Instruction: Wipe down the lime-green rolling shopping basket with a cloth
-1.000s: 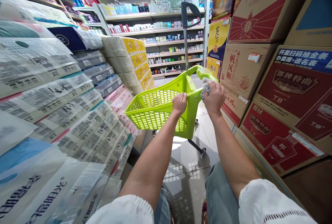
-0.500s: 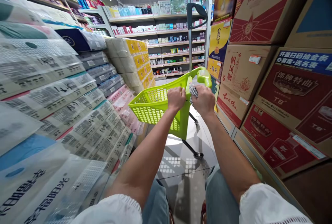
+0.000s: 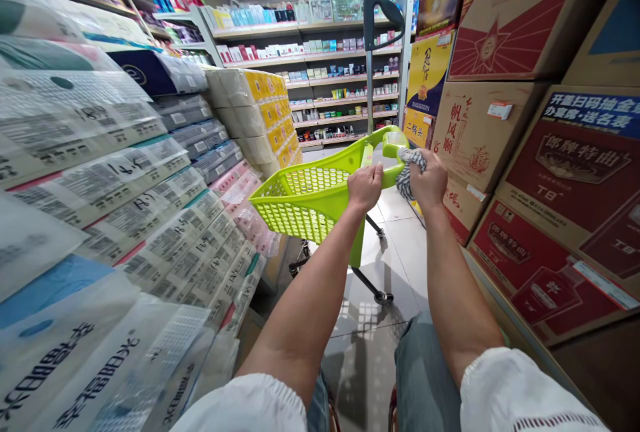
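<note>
Cloth (image 3: 407, 169) is now sliding right along the basket (image 3: 310, 202) rim in my right hand (image 3: 427, 182); left hand (image 3: 365, 187) is gripping the rim.

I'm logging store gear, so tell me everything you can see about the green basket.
The basket is lime-green plastic with perforated mesh walls and a solid rim. It is tilted, its open top facing left. A black pull handle rises on a pole behind it, and a dark frame with a small wheel shows below on the tiled floor. The left hand grips the near rim; the right hand presses a checked cloth against the rim's far end. No goods show inside it.
</note>
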### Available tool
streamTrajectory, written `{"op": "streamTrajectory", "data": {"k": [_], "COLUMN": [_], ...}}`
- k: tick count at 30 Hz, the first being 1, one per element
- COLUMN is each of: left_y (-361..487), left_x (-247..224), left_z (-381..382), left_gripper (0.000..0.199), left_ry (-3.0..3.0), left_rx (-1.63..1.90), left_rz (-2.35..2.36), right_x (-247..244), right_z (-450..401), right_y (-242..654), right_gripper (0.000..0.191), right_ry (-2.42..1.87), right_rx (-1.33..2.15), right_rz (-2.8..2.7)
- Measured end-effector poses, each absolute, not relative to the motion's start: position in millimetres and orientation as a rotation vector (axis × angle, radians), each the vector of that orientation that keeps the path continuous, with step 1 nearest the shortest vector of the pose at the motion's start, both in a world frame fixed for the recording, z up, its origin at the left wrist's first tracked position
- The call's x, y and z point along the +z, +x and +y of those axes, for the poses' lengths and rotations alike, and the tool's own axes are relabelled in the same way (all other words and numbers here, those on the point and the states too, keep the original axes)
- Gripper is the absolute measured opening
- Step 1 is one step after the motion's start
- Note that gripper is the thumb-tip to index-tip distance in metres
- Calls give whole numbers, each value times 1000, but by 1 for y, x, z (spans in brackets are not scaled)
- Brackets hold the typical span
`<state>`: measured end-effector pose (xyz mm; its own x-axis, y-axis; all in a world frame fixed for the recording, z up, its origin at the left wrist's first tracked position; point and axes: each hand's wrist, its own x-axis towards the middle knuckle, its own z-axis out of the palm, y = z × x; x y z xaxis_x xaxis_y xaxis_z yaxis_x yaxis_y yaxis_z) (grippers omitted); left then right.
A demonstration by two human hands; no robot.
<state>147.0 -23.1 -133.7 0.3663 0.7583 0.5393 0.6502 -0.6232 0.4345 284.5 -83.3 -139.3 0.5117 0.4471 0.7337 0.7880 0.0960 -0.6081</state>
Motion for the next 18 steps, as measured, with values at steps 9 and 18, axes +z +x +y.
{"op": "streamTrajectory", "data": {"k": [9,18], "left_y": [140,130], "left_x": [-136,-131], "left_z": [-16,-29], "left_gripper": [41,46], "left_ry": [2449,2464], "left_rx": [1133,1082], "left_rz": [1346,1411], "right_x": [-135,-147], "right_z": [-92,-85], "right_y": [235,281], "right_gripper": [29,30], "right_ry": [-1462,-1391], "right_rx": [-425,-337], "right_rz": [-1493,-1215]}}
